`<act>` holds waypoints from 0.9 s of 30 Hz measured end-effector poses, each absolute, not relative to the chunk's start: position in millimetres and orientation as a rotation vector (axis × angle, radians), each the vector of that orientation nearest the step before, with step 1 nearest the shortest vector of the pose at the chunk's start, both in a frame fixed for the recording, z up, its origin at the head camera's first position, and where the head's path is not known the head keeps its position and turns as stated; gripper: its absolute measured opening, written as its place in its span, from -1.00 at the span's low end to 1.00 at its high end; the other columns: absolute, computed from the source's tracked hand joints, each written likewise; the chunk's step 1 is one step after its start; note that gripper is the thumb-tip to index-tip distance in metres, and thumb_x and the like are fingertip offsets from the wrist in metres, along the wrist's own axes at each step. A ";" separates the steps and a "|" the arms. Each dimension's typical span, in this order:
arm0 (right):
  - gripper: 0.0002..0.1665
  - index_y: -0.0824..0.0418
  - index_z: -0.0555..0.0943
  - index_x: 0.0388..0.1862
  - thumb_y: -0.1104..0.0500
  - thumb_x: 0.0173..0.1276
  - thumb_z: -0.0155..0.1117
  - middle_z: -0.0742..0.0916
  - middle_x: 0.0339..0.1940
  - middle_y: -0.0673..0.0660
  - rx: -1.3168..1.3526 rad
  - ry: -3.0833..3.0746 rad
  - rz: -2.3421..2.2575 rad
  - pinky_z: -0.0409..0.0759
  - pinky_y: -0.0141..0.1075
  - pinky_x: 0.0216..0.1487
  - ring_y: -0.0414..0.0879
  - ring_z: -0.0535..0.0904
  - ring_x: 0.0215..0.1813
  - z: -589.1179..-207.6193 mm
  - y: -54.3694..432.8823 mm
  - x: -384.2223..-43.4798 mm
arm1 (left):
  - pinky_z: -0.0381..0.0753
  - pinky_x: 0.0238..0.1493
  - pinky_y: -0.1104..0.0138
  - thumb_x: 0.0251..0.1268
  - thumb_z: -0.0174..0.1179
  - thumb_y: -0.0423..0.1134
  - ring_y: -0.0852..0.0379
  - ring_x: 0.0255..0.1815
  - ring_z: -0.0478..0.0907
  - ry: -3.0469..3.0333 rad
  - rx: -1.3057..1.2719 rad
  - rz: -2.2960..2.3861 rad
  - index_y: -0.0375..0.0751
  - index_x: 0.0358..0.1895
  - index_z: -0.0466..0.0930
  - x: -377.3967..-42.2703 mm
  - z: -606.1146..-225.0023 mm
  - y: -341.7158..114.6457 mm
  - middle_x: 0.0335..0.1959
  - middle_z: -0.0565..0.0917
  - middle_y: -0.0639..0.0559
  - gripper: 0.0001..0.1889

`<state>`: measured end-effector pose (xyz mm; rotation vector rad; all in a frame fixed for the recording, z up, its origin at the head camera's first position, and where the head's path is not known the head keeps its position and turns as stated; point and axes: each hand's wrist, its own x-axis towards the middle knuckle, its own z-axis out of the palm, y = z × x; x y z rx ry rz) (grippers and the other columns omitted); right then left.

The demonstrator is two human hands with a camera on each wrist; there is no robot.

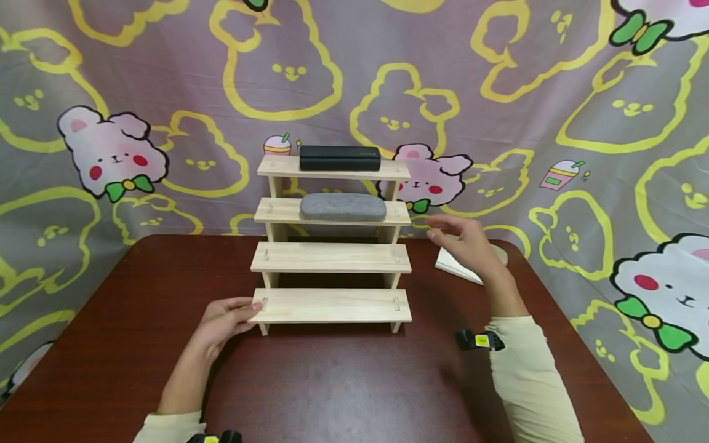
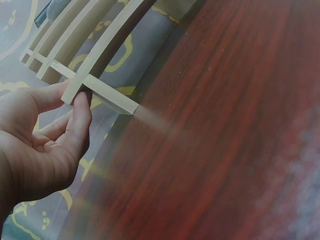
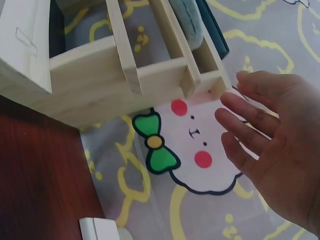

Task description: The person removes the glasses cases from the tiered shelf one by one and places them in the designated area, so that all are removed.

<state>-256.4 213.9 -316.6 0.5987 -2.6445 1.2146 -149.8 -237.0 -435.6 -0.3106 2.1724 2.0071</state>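
A light wooden stepped shelf rack [image 1: 330, 306] with several tiers stands on the table. My left hand [image 1: 224, 320] pinches the left end of its lowest board, thumb on one face and fingers on the other, as the left wrist view [image 2: 55, 135] shows. To the right of the rack, my right hand [image 1: 462, 240] is raised beside the upper boards, fingers relaxed and slightly bent, with nothing in it. A grey fabric oblong case [image 1: 343, 207] lies on the second board from the top. On the top board sits a black oblong box [image 1: 340, 159].
The dark red-brown table [image 1: 354, 381] reaches back to a patterned cloth [image 1: 183, 74] hanging behind it. At the back right, partly behind the right hand, lies a flat white object [image 1: 456, 266] with a rounded beige item [image 1: 500, 253] by it.
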 end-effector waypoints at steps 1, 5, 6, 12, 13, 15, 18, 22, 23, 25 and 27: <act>-0.61 0.34 0.64 0.21 0.20 0.47 0.29 0.73 0.18 0.35 0.608 -2.642 1.230 0.68 -0.19 0.20 0.24 0.67 0.21 -316.7 211.4 -257.3 | 0.74 -0.17 0.53 0.43 0.26 -0.27 0.43 -0.27 0.64 2.174 -0.312 2.004 -0.66 0.37 0.32 -149.8 -435.9 -236.9 -0.27 0.69 0.24 -0.38; -0.62 0.36 0.64 0.20 0.26 0.46 0.28 0.74 0.15 0.36 0.658 -2.625 1.257 0.63 0.12 0.27 0.25 0.67 0.19 -318.7 201.1 -261.0 | 0.74 -0.17 0.52 0.43 0.26 -0.27 0.43 -0.27 0.64 2.174 -0.312 2.000 -0.65 0.37 0.32 -149.5 -435.5 -237.1 -0.26 0.69 0.23 -0.38; -0.62 0.36 0.64 0.20 0.26 0.46 0.28 0.74 0.14 0.36 0.668 -2.622 1.263 0.64 0.07 0.26 0.24 0.68 0.18 -319.0 198.2 -261.4 | 0.74 -0.17 0.53 0.42 0.26 -0.27 0.43 -0.27 0.64 2.175 -0.313 2.002 -0.66 0.37 0.32 -149.3 -435.0 -237.3 -0.27 0.69 0.24 -0.38; -0.61 0.37 0.64 0.19 0.30 0.43 0.30 0.74 0.13 0.36 0.715 -2.570 1.327 0.62 -0.55 0.06 0.21 0.70 0.15 -320.6 179.5 -264.4 | 0.74 -0.17 0.53 0.43 0.26 -0.28 0.43 -0.28 0.64 2.178 -0.309 2.009 -0.67 0.35 0.33 -148.7 -433.5 -239.1 -0.28 0.69 0.24 -0.39; -0.60 0.38 0.63 0.21 0.31 0.42 0.31 0.73 0.14 0.37 0.723 -2.552 1.356 0.59 -0.61 0.04 0.23 0.70 0.16 -320.9 176.5 -265.4 | 0.74 -0.17 0.53 0.43 0.26 -0.28 0.43 -0.28 0.64 2.177 -0.309 2.008 -0.67 0.35 0.33 -148.6 -433.7 -239.1 -0.28 0.69 0.24 -0.39; -0.56 0.40 0.59 0.25 0.33 0.41 0.30 0.71 0.17 0.39 0.735 -2.514 1.420 0.56 -0.67 0.04 0.25 0.68 0.18 -321.3 170.8 -267.3 | 0.74 -0.18 0.53 0.42 0.26 -0.28 0.43 -0.28 0.63 2.177 -0.315 2.007 -0.66 0.35 0.33 -148.2 -434.0 -238.4 -0.28 0.69 0.24 -0.39; -0.49 0.43 0.53 0.31 0.38 0.39 0.30 0.68 0.21 0.43 0.754 -2.445 1.531 0.58 -0.66 0.07 0.30 0.65 0.22 -322.1 163.3 -270.5 | 0.74 -0.18 0.53 0.43 0.25 -0.28 0.43 -0.28 0.63 2.175 -0.323 2.002 -0.66 0.36 0.33 -148.2 -435.0 -237.0 -0.29 0.68 0.25 -0.39; -0.42 0.46 0.47 0.36 0.43 0.36 0.29 0.62 0.28 0.47 0.764 -2.390 1.607 0.67 -0.45 0.18 0.34 0.61 0.27 -322.9 156.7 -275.8 | 0.74 -0.18 0.52 0.43 0.26 -0.27 0.42 -0.28 0.64 2.168 -0.314 2.009 -0.65 0.36 0.33 -150.0 -436.8 -237.2 -0.27 0.68 0.24 -0.39; -0.41 0.46 0.47 0.37 0.42 0.36 0.29 0.61 0.30 0.47 0.758 -2.391 1.606 0.68 -0.35 0.22 0.34 0.61 0.28 -322.9 155.8 -277.0 | 0.74 -0.18 0.52 0.43 0.26 -0.27 0.42 -0.28 0.64 2.166 -0.310 2.011 -0.65 0.36 0.33 -150.6 -437.1 -237.6 -0.27 0.68 0.24 -0.39; -0.40 0.44 0.46 0.38 0.39 0.37 0.31 0.60 0.33 0.45 0.740 -2.410 1.587 0.65 -0.15 0.32 0.33 0.60 0.29 -322.4 154.3 -279.7 | 0.74 -0.19 0.52 0.43 0.26 -0.27 0.43 -0.28 0.63 2.168 -0.313 2.011 -0.65 0.36 0.33 -151.0 -437.3 -237.4 -0.28 0.68 0.25 -0.39; -0.39 0.40 0.47 0.40 0.34 0.38 0.33 0.59 0.35 0.43 0.715 -2.440 1.569 0.57 0.00 0.41 0.30 0.60 0.32 -321.3 152.9 -281.6 | 0.73 -0.18 0.53 0.43 0.26 -0.27 0.43 -0.28 0.63 2.170 -0.317 2.009 -0.64 0.36 0.34 -151.0 -437.4 -237.0 -0.29 0.68 0.26 -0.40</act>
